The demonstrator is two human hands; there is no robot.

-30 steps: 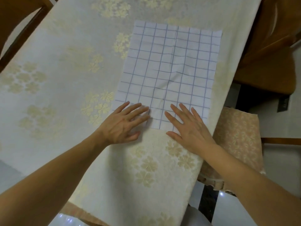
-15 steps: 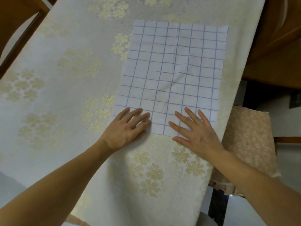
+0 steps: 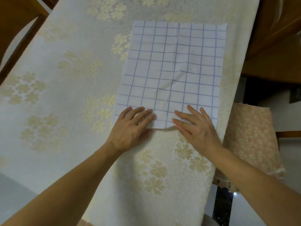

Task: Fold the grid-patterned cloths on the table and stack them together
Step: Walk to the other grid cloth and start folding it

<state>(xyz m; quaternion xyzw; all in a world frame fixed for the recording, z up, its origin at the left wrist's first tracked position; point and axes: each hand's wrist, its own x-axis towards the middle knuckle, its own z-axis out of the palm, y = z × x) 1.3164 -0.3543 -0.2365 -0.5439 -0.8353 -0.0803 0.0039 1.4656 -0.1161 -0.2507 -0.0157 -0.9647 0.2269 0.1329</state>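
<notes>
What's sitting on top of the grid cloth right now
Both hands rest on the grid-patterned cloth's near edge: left hand, right hand. Nothing else lies on it. Whatever is under the palms is covered.

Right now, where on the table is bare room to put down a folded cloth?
The widest free patch is the tablecloth left of the grid cloth. A smaller one lies near the person, below the left hand and right hand. Right of the cloth is only a narrow strip by the table edge.
</notes>
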